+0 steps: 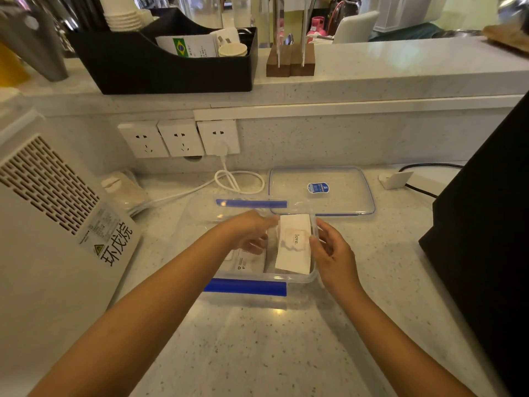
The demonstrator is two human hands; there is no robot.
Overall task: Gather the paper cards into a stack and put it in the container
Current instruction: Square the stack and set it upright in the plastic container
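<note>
A clear plastic container (297, 278) with blue latches sits on the counter in front of me. Inside it, a stack of white paper cards (294, 250), the top one printed "love.", leans tilted against the right wall. My right hand (335, 253) is at that wall, thumb and fingertips pinching the stack's right edge. My left hand (249, 232) hovers over the middle of the container, fingers loosely apart and blurred, just left of the stack's upper corner. Another white card or packet (246, 263) lies flat on the container's floor, partly hidden under my left hand.
The container's clear lid (343, 202) lies flat behind it, to the right. A white cable (237, 181) loops from the wall sockets. A white appliance (57, 213) stands at the left, a black machine (486, 224) at the right. A raised ledge carries a black organiser (171, 70).
</note>
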